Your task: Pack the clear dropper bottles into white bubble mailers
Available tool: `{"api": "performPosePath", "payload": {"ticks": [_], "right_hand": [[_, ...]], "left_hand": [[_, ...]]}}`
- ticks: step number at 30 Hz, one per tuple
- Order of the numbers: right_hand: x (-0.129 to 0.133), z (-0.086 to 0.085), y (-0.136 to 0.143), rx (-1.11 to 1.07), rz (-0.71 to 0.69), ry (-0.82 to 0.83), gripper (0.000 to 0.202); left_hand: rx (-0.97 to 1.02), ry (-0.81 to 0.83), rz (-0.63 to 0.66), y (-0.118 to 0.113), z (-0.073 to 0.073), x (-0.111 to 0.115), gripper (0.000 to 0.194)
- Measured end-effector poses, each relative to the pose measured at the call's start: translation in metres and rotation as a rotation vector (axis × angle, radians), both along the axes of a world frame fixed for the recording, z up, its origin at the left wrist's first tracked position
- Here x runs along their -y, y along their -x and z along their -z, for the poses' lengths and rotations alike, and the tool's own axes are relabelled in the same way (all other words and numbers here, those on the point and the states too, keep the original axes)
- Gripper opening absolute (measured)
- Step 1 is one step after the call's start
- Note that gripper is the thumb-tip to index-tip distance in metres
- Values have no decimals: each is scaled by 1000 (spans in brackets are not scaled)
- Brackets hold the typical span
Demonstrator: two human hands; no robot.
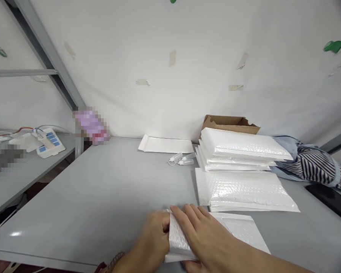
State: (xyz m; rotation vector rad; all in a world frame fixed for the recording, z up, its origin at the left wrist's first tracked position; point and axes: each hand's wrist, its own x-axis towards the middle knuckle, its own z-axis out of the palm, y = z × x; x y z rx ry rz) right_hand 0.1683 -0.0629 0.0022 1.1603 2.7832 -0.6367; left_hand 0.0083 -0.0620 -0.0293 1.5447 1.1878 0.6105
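A white padded bubble mailer (177, 238) lies at the near edge of the grey table, its left end between my hands. My left hand (151, 239) is closed in a fist at that end, slightly blurred, with its fingertips hidden at the mailer's edge. Over the mailer's top lies my right hand (200, 233), fingers pressed together and the thumb tucked underneath, gripping it. Flat white material reaches out to the right beneath my right forearm. Whether anything is inside the mailer cannot be seen.
More bubble mailers (244, 187) lie just beyond, with a taller pile (241, 146) behind and a cardboard box (230, 125) at the wall. Small clear dropper bottles (184, 159) lie near a flat white envelope (167, 145). Striped cloth (315, 163) and a black flat object (329, 199) are right.
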Motion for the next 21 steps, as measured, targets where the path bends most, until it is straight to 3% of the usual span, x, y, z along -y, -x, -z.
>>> {"api": "performPosePath", "payload": {"ticks": [5, 10, 13, 17, 21], "right_hand": [[1, 1, -2, 3, -3, -22, 87], [2, -4, -7, 24, -1, 8, 87], [2, -6, -14, 4, -56, -8, 85], [5, -5, -24, -58, -181, -113, 77], [12, -2, -23, -14, -303, -114, 61]], "left_hand": [[-33, -42, 32, 2, -1, -2, 30], [119, 75, 245, 9, -20, -3, 13], [49, 68, 280, 22, -29, -2, 17], [-85, 95, 92, 46, -32, -2, 25], [-239, 77, -113, 66, -30, -6, 27]]}}
